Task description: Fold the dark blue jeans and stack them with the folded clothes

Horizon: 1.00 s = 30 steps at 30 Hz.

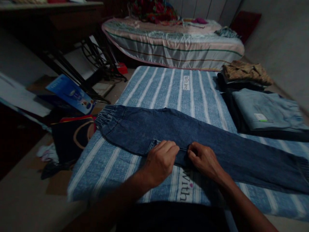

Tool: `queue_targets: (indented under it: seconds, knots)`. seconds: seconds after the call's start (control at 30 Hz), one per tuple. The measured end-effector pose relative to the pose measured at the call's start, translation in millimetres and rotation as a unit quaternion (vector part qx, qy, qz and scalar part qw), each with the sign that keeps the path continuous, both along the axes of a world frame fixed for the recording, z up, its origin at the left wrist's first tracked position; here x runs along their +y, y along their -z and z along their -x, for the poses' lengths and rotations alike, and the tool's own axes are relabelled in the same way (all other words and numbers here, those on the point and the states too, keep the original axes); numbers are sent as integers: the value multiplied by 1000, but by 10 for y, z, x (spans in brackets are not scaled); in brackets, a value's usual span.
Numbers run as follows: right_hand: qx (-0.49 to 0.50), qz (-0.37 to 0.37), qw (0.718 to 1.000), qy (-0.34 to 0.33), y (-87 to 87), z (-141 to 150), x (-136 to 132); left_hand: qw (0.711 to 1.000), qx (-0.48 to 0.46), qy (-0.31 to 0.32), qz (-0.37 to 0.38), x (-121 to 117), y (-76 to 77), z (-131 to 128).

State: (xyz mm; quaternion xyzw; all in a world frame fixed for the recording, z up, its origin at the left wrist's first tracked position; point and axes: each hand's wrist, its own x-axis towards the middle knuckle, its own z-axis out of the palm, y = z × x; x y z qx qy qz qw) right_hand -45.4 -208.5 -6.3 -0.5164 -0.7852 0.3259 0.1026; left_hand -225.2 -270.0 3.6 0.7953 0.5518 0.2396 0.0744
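Observation:
A pair of dark blue jeans (145,125) lies folded lengthwise across the striped cloth, its gathered elastic waist at the left and the cuffs at the right. My left hand (163,159) is closed at the near edge of the jeans, beside a stitched pocket. Just right of it, my right hand (202,158) pinches the same pocket's stitched edge, with thumb and fingers together. Between the two hands the pocket's top seam runs straight. The fingertips of my left hand are partly hidden behind its knuckles.
Blue-and-white striped cloth (161,85) covers the surface under the jeans. Folded light blue jeans (267,108) and a patterned brown garment (246,72) lie in piles at the right. A bed (173,48) stands behind. At the left are a treadle table (72,22) and a blue box (72,93).

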Motion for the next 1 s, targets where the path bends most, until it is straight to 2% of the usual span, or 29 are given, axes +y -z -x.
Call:
queue_targets:
  seconds: [0.17,0.37,0.57,0.87,1.0]
  knots:
    - [-2,5,1000,-10,0,-9,9,991,68,31,107,231,-8,135]
    - [10,-12,1000,-14,33,-30,-24,984,52,33,167,314,-22,163]
    - [17,-45,998,-46,54,-68,-46,981,48,44,184,336,-55,168]
    - [5,-4,995,-102,-8,-107,32,977,67,45,197,333,-99,157]
    - [27,-28,994,-102,44,-118,-1,975,76,46,205,344,-128,154]
